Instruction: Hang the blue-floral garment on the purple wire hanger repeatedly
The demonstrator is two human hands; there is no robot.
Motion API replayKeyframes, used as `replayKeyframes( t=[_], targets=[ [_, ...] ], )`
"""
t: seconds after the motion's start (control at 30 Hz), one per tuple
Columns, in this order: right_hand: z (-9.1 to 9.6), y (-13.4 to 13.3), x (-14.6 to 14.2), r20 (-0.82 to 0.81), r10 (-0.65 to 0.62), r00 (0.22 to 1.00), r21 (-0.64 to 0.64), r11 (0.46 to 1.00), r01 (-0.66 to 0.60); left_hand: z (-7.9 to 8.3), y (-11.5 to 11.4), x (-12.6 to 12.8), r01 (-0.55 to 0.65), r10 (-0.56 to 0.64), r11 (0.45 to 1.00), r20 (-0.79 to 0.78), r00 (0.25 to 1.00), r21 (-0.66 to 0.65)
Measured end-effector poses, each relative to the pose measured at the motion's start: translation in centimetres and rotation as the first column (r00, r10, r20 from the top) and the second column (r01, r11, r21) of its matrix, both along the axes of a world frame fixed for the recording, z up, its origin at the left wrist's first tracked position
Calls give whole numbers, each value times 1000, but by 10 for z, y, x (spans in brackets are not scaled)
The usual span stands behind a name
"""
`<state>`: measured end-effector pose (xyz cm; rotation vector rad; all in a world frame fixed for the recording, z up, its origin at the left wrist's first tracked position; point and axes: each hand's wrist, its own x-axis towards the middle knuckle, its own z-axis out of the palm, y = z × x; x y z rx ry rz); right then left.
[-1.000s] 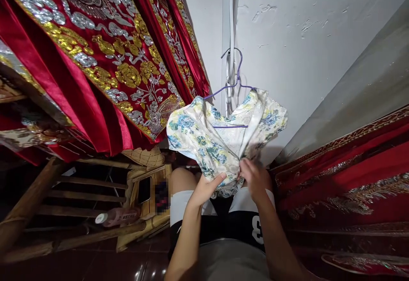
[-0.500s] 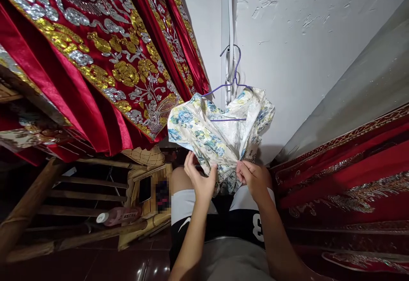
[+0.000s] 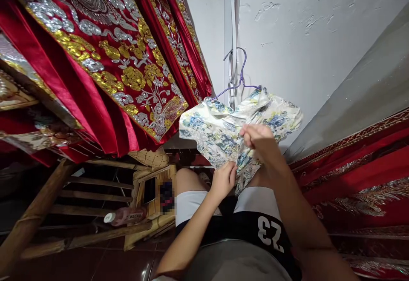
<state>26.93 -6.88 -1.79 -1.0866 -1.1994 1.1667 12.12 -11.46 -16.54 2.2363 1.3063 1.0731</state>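
**Floral garment [image 3: 217, 138] on purple hanger [image 3: 242, 70]: hand positions at the front**

Black shorts [image 3: 246, 225] with white numerals lie nearest the camera, well below the hanger. The left hand [image 3: 224, 179] is below the hanger, at the lower front of the floral garment. Its fingers are curled closed, with a fold of the cloth held against the thumb. The right hand [image 3: 258, 137] is above the left hand, nearer the hanger, just below and slightly right of it. Its fingers are curled and bunched at the neckline; blur hides how far they close and whether cloth is gripped.

The floral garment is suspended from the hanger, spread to both sides below it. Its lower end reaches down between the knees.

A bamboo seat [image 3: 137, 230] stands below and left of the hanger; a pink bottle [image 3: 128, 216] with a white cap rests on it. Red embroidered fabric [image 3: 134, 76] hangs left of the hanger. Red trimmed cloth [image 3: 367, 166] is below and right of it. Behind the hanger, a white strap [image 3: 233, 25] runs up along the marked pale wall [image 3: 297, 17].
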Motion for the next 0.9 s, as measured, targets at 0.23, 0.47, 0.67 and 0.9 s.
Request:
replayKeyframes(
  t=[0.23,0.47,0.67,0.9],
  targets=[
    [57,36,-12,-94,-9,996,154,988,23,7,18,-17,57,-108,980,-269,957,-189],
    [44,20,-16,78,-13,997,268,963,-9,116,61,-32,-20,-10,988,194,981,154],
    [47,21,-13,110,-2,994,343,939,-36,193,88,-23,31,20,870,-99,995,492],
    [-7,39,-9,274,-13,962,201,979,-44,201,75,-30,-142,10,793,219,976,593]
  ],
)
